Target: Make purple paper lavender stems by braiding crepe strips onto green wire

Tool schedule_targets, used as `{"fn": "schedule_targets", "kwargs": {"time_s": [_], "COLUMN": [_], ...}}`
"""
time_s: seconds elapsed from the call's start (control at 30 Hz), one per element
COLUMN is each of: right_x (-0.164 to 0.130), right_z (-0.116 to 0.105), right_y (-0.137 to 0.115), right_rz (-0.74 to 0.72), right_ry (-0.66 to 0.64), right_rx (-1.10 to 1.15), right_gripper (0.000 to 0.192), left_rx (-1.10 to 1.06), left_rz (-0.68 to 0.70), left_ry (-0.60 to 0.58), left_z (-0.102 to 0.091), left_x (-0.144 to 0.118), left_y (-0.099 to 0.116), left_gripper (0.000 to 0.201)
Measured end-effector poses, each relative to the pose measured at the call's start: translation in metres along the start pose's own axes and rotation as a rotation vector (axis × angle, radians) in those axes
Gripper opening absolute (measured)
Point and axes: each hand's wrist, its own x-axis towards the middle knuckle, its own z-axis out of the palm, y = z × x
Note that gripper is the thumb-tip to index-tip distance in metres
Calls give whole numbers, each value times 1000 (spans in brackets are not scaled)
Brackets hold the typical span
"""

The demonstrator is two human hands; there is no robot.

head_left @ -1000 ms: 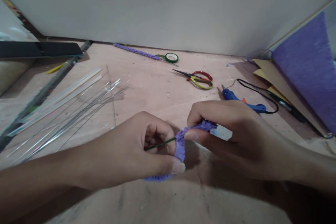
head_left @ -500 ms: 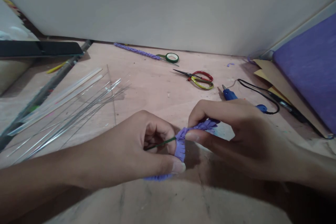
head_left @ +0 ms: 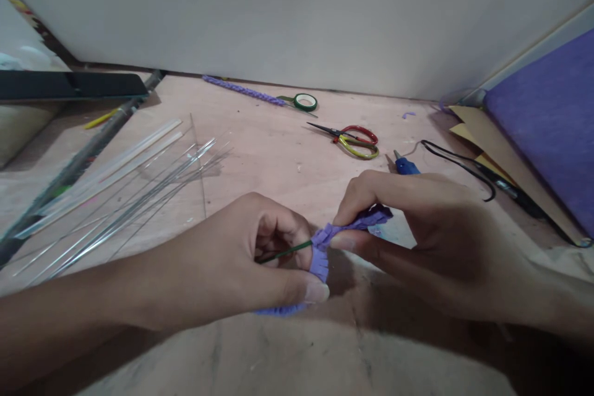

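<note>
My left hand (head_left: 232,260) pinches a thin green wire stem (head_left: 284,252) between its fingers, its thumb pressed on the lower edge of a fringed purple paper strip (head_left: 320,255). My right hand (head_left: 431,235) holds the other part of that purple strip (head_left: 366,218) between thumb and forefinger, just right of the wire's tip. The strip wraps around the wire end, and a further length of it shows under my left thumb. Both hands hover low over the pinkish tabletop (head_left: 278,161).
Red-and-yellow scissors (head_left: 355,139) and a green tape roll (head_left: 305,101) lie farther back, beside a purple braided stem (head_left: 241,91). A blue glue gun (head_left: 406,165) with black cord lies behind my right hand. Several thin wires and clear glue sticks (head_left: 134,192) lie left. Purple paper (head_left: 552,124) leans right.
My right hand has risen slightly, lifting its end of the purple strip and covering more of the glue gun. My left hand has barely moved.
</note>
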Motion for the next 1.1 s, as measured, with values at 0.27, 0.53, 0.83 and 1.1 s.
{"fn": "schedule_targets", "kwargs": {"time_s": [0.27, 0.53, 0.83, 1.1], "right_x": [0, 2, 6, 5], "right_z": [1, 1, -2, -4], "right_y": [5, 7, 4, 1], "right_rz": [15, -33, -12, 67], "right_ry": [3, 31, 12, -38], "right_rx": [102, 163, 206, 200], "right_gripper": [11, 9, 10, 12], "left_rx": [-31, -21, 20, 112], "left_rz": [20, 50, 46, 86], "left_ry": [8, -11, 7, -37], "left_z": [-1, -1, -3, -9], "left_x": [0, -1, -2, 1], "left_y": [1, 0, 0, -4], "left_gripper": [19, 20, 24, 26]}}
